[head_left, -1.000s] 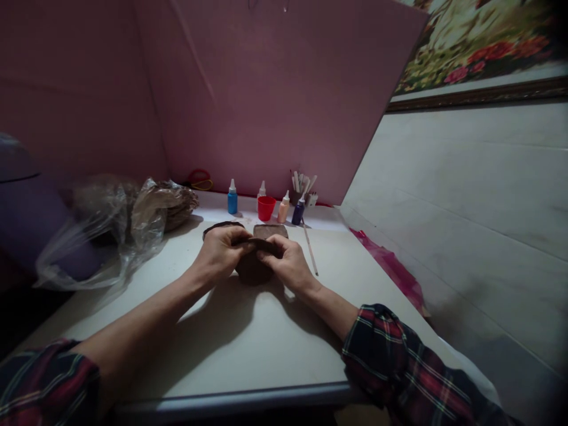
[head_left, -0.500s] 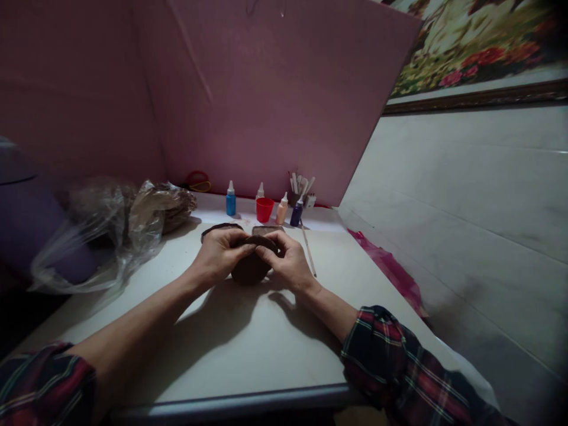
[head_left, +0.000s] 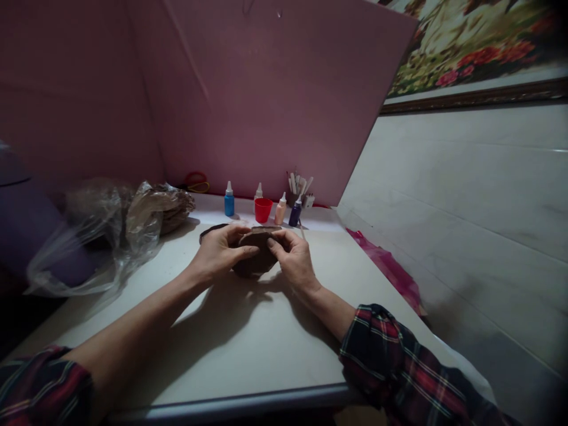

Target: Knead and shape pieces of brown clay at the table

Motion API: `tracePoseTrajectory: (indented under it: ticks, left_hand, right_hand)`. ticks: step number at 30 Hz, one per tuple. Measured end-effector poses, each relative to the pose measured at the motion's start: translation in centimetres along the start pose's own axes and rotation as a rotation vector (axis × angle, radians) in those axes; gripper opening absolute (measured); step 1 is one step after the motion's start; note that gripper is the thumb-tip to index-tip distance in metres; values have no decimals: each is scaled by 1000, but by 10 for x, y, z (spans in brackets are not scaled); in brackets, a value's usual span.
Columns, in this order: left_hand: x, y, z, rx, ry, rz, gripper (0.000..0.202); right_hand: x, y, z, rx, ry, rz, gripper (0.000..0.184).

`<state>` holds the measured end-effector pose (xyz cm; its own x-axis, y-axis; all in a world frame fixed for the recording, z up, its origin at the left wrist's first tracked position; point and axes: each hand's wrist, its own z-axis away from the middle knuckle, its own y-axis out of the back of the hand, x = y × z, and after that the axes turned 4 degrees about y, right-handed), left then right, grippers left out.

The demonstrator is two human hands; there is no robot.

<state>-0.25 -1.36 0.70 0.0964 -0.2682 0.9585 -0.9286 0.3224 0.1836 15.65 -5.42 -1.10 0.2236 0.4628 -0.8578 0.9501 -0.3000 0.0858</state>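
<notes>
Both hands grasp one dark brown, clay-like piece (head_left: 257, 260), held up between them over the middle of the desk (head_left: 266, 355): the left hand (head_left: 217, 251) has its thumb on the near face, and the right hand (head_left: 295, 257) presses its thumb near the upper edge, with fingers curled behind. The piece looks already flattened into a broad form with a rounded lower outline, so the rough shaping seems done; being in the grip of both hands, it is not yet set down, and whether its edge is finished I cannot tell. A pale brown edge (head_left: 266, 229) shows just above it, perhaps a separate slab behind. Beyond the left hand lies a dark brown form (head_left: 207, 233), partly hidden. Farther back, the red cup (head_left: 263, 210), blue bottle (head_left: 229, 203), peach bottle (head_left: 280, 213) and dark blue bottle (head_left: 295, 213) stand untouched, and no paint-like colour shows on the held piece. Off to the left, a clear plastic bag (head_left: 144, 222) rests beside a brown mass (head_left: 177, 208), seemingly unused material.
</notes>
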Motion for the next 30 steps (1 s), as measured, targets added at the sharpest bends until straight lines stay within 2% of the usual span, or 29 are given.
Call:
tracePoseTrajectory:
  ticks: [4, 9, 13, 19, 25, 27, 30]
  left_hand:
    - [2, 4, 0, 20, 20, -52, 27]
    - [-1, 6, 2, 31, -53, -170, 18]
    - [-10, 4, 2, -10, -76, -196, 15]
    - [-12, 2, -1, -24, -52, -135, 17]
    - [-8, 2, -4, -18, 34, 5, 49]
    - [-9, 4, -4, -27, 77, 63, 46]
    - [-10, 7, -4, -20, 90, 75, 31]
  right_hand:
    - [2, -1, 1, -55, -20, 6, 14]
    - [0, -1, 3, -192, 9, 79, 25]
    - [-1, -1, 5, -238, 19, 148, 15]
    - [2, -1, 4, -218, 13, 105, 13]
    - [9, 2, -3, -89, -32, -2, 16]
    - [10, 2, -4, -60, -16, -31, 17]
    - [8, 1, -4, -91, -23, -25, 18]
